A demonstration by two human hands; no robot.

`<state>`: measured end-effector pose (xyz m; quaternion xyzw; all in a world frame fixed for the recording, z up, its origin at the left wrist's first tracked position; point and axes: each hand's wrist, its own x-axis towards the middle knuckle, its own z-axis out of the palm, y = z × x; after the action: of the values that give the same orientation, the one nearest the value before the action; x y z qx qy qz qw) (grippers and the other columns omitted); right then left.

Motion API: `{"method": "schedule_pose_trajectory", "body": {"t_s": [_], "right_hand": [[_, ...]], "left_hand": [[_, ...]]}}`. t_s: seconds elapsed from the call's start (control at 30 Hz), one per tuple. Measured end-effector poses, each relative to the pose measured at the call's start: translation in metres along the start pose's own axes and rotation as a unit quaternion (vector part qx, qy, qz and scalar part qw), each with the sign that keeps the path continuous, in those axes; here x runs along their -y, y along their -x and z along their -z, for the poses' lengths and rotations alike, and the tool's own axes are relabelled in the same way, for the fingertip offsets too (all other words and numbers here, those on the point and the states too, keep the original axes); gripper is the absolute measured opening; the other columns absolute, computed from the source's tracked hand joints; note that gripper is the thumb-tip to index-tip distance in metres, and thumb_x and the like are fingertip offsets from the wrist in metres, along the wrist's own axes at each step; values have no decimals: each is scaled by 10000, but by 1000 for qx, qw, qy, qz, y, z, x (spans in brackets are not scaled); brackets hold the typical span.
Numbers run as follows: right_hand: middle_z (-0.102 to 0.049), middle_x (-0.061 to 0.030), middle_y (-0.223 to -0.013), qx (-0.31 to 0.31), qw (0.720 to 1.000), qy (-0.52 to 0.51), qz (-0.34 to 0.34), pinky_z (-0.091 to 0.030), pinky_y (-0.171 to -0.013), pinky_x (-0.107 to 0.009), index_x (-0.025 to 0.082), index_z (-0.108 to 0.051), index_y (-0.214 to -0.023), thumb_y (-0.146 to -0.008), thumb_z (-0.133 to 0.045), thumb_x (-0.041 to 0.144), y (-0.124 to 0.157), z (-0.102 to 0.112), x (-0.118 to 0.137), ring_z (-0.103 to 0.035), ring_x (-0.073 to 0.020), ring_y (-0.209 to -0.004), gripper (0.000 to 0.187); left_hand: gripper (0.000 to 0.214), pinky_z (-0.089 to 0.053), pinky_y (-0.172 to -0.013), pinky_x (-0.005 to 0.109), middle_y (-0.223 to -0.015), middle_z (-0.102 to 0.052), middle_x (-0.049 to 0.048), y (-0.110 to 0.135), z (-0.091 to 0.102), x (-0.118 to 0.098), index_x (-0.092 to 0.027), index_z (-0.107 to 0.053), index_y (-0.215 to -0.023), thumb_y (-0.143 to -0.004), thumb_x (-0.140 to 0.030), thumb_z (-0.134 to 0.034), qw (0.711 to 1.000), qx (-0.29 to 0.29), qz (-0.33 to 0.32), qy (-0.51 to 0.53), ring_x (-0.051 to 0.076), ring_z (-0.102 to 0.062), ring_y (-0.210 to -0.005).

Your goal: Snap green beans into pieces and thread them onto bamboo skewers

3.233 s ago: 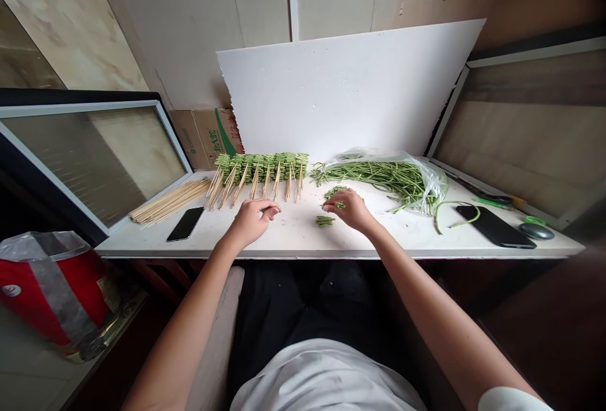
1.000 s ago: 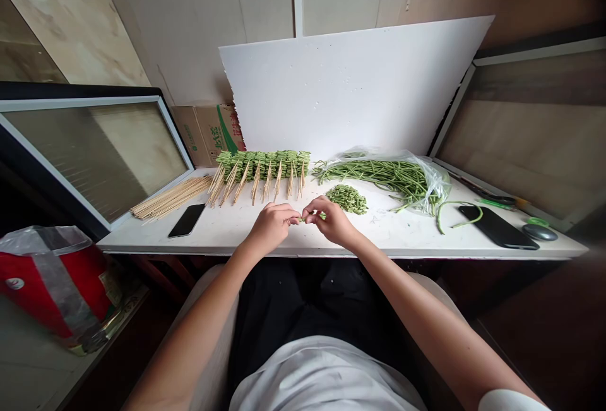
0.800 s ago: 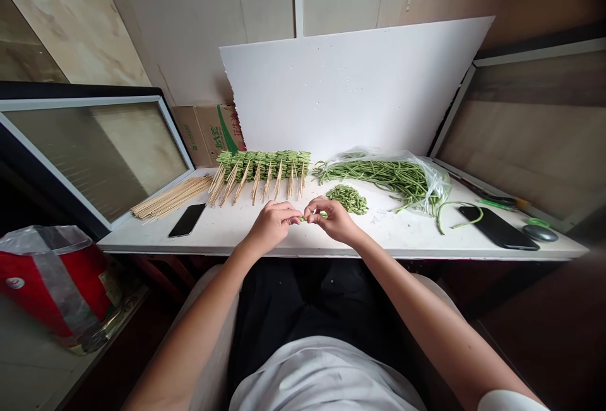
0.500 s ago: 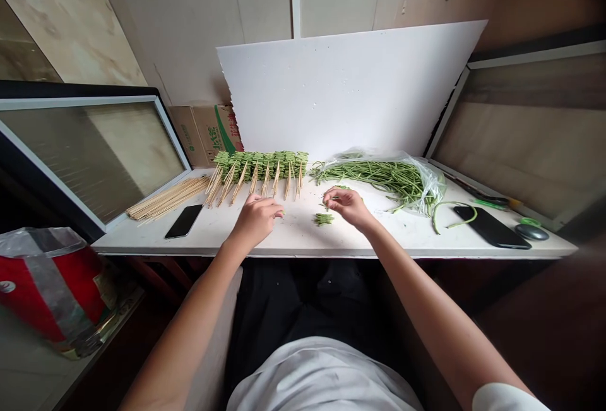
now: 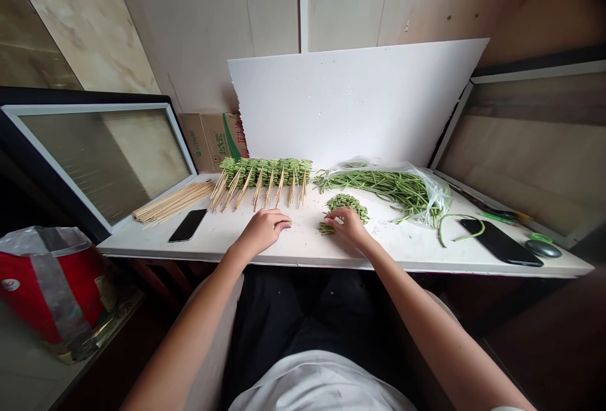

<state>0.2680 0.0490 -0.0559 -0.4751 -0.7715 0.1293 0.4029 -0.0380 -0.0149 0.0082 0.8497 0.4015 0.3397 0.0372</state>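
My left hand (image 5: 266,232) hovers over the white table with thumb and fingers pinched; whatever lies between the fingertips is too small to make out. My right hand (image 5: 349,226) is closed in a pinch at a small row of cut green bean pieces (image 5: 326,228), its fingertips touching them. Just behind that hand lies a heap of cut bean pieces (image 5: 348,202). Toward the back left stand stacked bean skewers (image 5: 265,171), their bamboo sticks pointing toward me. Long green beans (image 5: 388,184) spill from a clear plastic bag (image 5: 433,199) at the back right.
Loose bamboo sticks (image 5: 173,201) and a phone (image 5: 188,225) lie on the left of the table (image 5: 284,253). On the right are a black phone (image 5: 502,242), a computer mouse (image 5: 543,248) and a stray bean (image 5: 466,237). A white foam board (image 5: 360,101) stands behind.
My right hand has come down toward the row of cut pieces, and the heap behind it now shows. My left hand's fingers have drawn closer together. The view has tilted slightly.
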Motion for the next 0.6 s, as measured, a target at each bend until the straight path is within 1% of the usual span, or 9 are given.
{"method": "schedule_pose_trajectory", "body": {"t_s": [0.1,0.17,0.2,0.27,0.33,0.37,0.43,0.5,0.6], "right_hand": [[-799,-152,-1001,-18,999,-39,-12,-531,-925,-509,193,-817,-888,-961,-682,579,-4,8,8,-718,-337,-967,416],[-805,-154,-1016,-21,996,-83,-29,-562,-847,-461,192,-816,-906,-960,-664,628,-5,13,22,-735,-334,-963,464],[-809,-150,-1019,-13,993,-109,-38,-568,-814,-434,194,-819,-923,-959,-657,646,-5,15,31,-742,-325,-952,481],[-815,-134,-1037,35,985,-161,-46,-571,-771,-388,196,-825,-979,-962,-648,660,-3,16,51,-750,-288,-901,496],[-819,-113,-1064,98,975,-197,-28,-554,-699,-345,198,-828,-1011,-953,-664,658,1,13,72,-723,-228,-771,491],[-821,-101,-1071,113,972,-206,-14,-534,-660,-324,203,-832,-1007,-945,-679,652,3,10,81,-693,-198,-714,479],[-825,-80,-1010,126,967,-223,7,-496,-620,-293,205,-839,-973,-940,-691,640,7,5,94,-658,-172,-686,461],[-820,-74,-943,122,963,-238,11,-473,-598,-277,197,-840,-947,-937,-692,639,8,2,101,-649,-171,-697,466],[-807,-85,-913,89,965,-247,-5,-471,-584,-272,177,-828,-941,-916,-709,645,7,4,103,-647,-176,-706,483]], "left_hand": [[132,-563,-832,341,-1000,-806,43,0,0,0,-245,-841,-993,-973,-193,-721,1000,-1,10,29,223,-748,-899],[140,-572,-850,336,-1027,-805,38,0,-1,-2,-249,-836,-1026,-959,-177,-737,999,-5,11,41,218,-753,-920],[166,-577,-860,335,-1041,-806,36,0,-2,-3,-253,-830,-1064,-950,-168,-746,999,-11,11,46,216,-755,-929],[278,-582,-884,340,-1050,-806,33,0,-4,-7,-264,-800,-1182,-927,-156,-773,998,-27,13,49,216,-757,-943],[434,-581,-893,349,-1037,-806,27,0,-8,-12,-270,-742,-1311,-901,-141,-803,998,-41,12,48,215,-756,-936],[504,-578,-893,353,-1026,-805,24,0,-10,-15,-268,-709,-1364,-891,-129,-812,998,-44,9,47,213,-754,-928],[595,-568,-890,359,-1014,-808,18,0,-13,-20,-263,-648,-1439,-888,-111,-814,998,-46,-7,43,210,-751,-913],[600,-548,-912,379,-1004,-813,16,-1,-14,-23,-261,-628,-1452,-898,-133,-818,997,-63,-26,23,213,-751,-911],[455,-490,-997,435,-993,-819,19,-2,-10,-24,-259,-691,-1340,-910,-221,-835,992,-115,-38,-26,227,-754,-928]]}}
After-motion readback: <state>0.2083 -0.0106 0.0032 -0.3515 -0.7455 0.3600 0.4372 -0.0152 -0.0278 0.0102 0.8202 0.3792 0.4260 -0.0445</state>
